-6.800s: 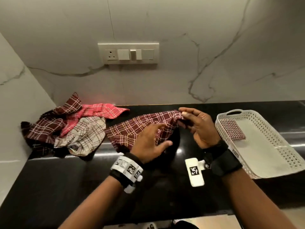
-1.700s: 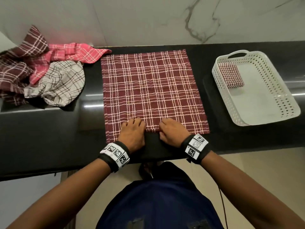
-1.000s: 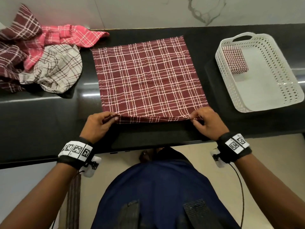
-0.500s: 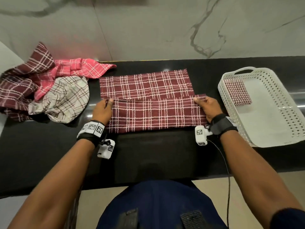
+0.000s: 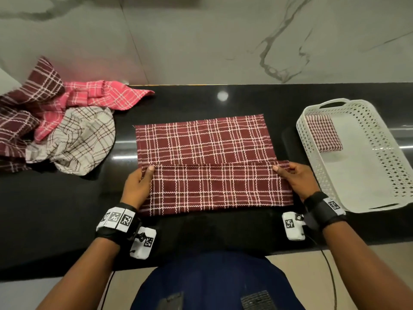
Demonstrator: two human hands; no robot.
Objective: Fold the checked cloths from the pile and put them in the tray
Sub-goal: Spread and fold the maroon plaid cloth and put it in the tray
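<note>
Both hands (image 5: 136, 186) pinch the maroon cloth's (image 5: 205, 144) folded-over edge.

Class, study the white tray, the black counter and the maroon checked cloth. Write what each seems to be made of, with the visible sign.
White tray: probably moulded plastic, matte; regular punched holes and moulded handle slot.
Black counter: polished stone, perhaps granite; mirror-like light reflections.
Maroon checked cloth: woven fabric, likely cotton, matte; it folds softly, stitched hem visible.
</note>
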